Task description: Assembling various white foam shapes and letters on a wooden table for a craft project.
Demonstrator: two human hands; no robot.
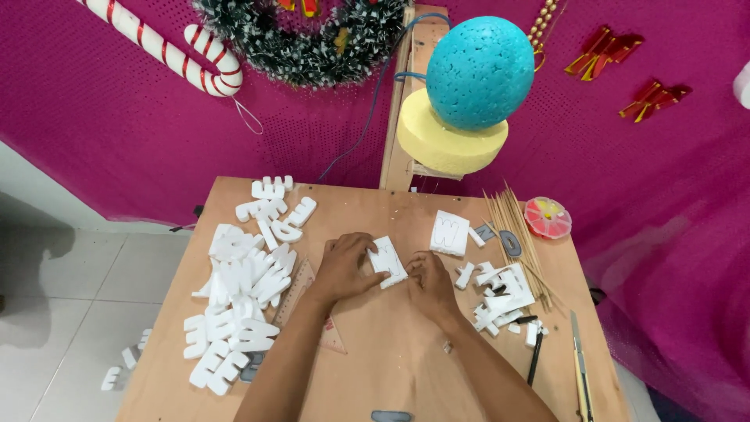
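Holding a small white foam block between them near the middle of the wooden table, the left hand and right hand both pinch it (fingers curled), with white foam letters piled to the left and thin wooden sticks to the right.

Craft workspace, festive decoration making. Plain wooden table against magenta fabric backdrop. Pile of cut white foam letters at left, foam offcuts at right, bamboo skewers, craft knife. Candy cane, tinsel wreath, blue foam ball on yellow foam disc behind. Pale tiled floor.
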